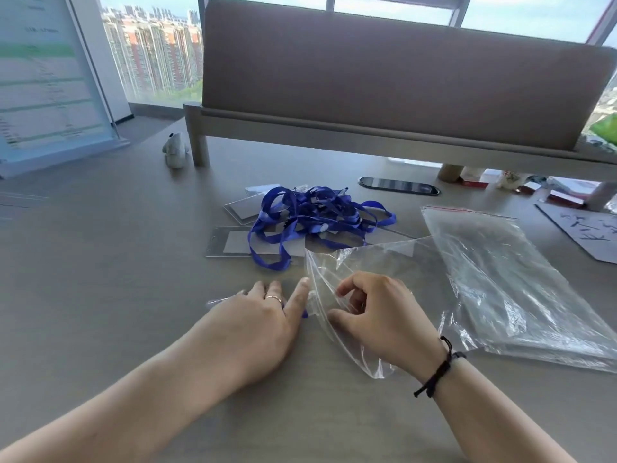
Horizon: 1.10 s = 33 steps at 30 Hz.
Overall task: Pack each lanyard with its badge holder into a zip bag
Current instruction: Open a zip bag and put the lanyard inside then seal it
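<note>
A tangle of blue lanyards point(314, 215) with clear badge holders point(233, 243) lies in the middle of the desk. In front of it, my right hand point(377, 315) pinches the mouth of a clear zip bag point(377, 262) with curled fingers. My left hand point(263, 315) lies flat on a badge holder and a bit of blue lanyard, mostly hidden beneath it, its fingers straight and pointing at the bag's opening.
A stack of clear zip bags with red seal strips point(500, 279) lies at the right. A grey desk divider point(384, 81) stands behind the pile, a cable port point(399, 186) under it. A small plush toy point(175, 150) and a sign board point(50, 78) are at the left.
</note>
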{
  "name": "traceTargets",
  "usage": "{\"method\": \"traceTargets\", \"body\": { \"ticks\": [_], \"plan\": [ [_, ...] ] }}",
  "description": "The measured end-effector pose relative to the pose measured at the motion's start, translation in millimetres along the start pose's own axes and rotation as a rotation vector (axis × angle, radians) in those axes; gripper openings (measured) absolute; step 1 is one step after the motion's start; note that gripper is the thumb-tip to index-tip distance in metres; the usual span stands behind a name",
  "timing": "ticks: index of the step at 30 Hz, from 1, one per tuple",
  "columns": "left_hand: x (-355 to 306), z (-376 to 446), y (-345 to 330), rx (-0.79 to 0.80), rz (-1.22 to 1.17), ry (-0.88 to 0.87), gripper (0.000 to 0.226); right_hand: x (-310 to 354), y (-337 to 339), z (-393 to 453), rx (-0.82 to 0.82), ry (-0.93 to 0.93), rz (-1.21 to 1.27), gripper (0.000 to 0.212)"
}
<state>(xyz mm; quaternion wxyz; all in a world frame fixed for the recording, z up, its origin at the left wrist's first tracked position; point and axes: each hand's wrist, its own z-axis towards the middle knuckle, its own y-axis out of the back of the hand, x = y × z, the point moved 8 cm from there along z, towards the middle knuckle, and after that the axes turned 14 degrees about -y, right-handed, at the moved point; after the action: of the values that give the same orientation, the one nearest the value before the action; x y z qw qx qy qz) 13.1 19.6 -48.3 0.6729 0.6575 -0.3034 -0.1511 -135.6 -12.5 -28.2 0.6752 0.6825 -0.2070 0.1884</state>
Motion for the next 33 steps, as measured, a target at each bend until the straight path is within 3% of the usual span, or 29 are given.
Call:
{"method": "traceTargets", "body": {
  "ticks": [2,6,9,13,17,21,24,27,30,33],
  "plan": [
    [5,-2,14,-0.240,0.041,-0.061,0.064,1,0,-1,0.008,0.006,0.006,0.021],
    [23,-18,23,-0.333,-0.042,-0.081,0.072,3,0,-3,0.011,0.027,0.033,0.013],
    [27,-24,44,-0.481,-0.183,-0.069,0.065,5,-2,-4,0.026,0.051,0.066,0.012],
    [10,-28,65,-0.664,-0.411,-0.239,0.051,9,-2,-5,0.061,0.079,0.212,0.011],
    [-22,-26,67,-0.688,-0.542,-0.544,0.061,11,-4,-3,0.199,0.080,0.378,0.016],
    [-27,-23,63,-0.723,-0.402,-0.581,0.076,11,-2,-3,0.302,0.073,0.483,0.021],
    [-25,-33,74,-0.899,-0.404,-0.607,0.066,18,-1,-7,0.368,0.117,0.505,0.007],
    [-20,-38,77,-0.987,-0.446,-0.586,0.076,23,-2,-10,0.357,0.176,0.499,0.014],
    [-23,-31,71,-0.898,-0.532,-0.606,0.089,26,-8,-13,0.402,0.205,0.493,0.010],
    [-28,-25,68,-0.803,-0.654,-0.635,0.074,21,-7,-10,0.394,0.208,0.429,0.015]
  ]
}}
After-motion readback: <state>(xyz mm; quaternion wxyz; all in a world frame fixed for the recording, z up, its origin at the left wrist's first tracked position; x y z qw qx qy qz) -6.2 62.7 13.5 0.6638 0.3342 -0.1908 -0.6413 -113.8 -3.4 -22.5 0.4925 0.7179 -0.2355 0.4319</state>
